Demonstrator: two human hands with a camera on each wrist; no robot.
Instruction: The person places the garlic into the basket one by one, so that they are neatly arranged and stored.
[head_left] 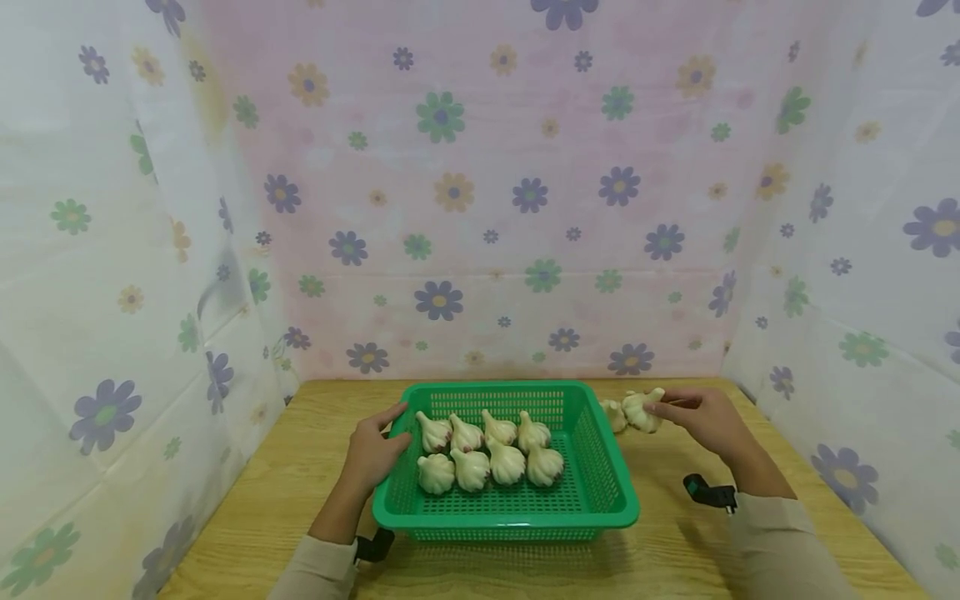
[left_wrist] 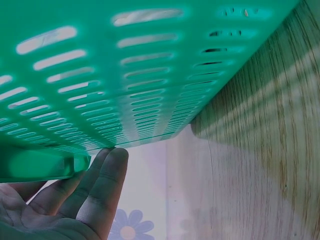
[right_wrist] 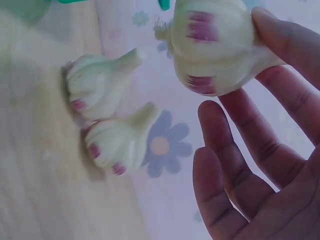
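Note:
A green plastic basket (head_left: 506, 521) stands on the table with several garlic bulbs (head_left: 506, 463) in two rows inside, stems pointing away. My left hand (head_left: 372, 450) grips its left rim, thumb over the edge; in the left wrist view the fingers (left_wrist: 107, 185) lie under the rim against the slotted side. Right of the basket, my right hand (head_left: 701, 419) pinches a garlic bulb (right_wrist: 220, 50) by its stem between thumb and fingers, raised over the table. Two more bulbs, a nearer one (right_wrist: 117, 145) and another (right_wrist: 97, 85), lie side by side on the table below it.
The wooden table (head_left: 300, 483) runs back to a flower-printed sheet (head_left: 495, 208), with similar sheets at both sides. Inside the basket, the right part of the slotted floor (head_left: 573, 475) shows bare. Black wrist cameras hang under both wrists.

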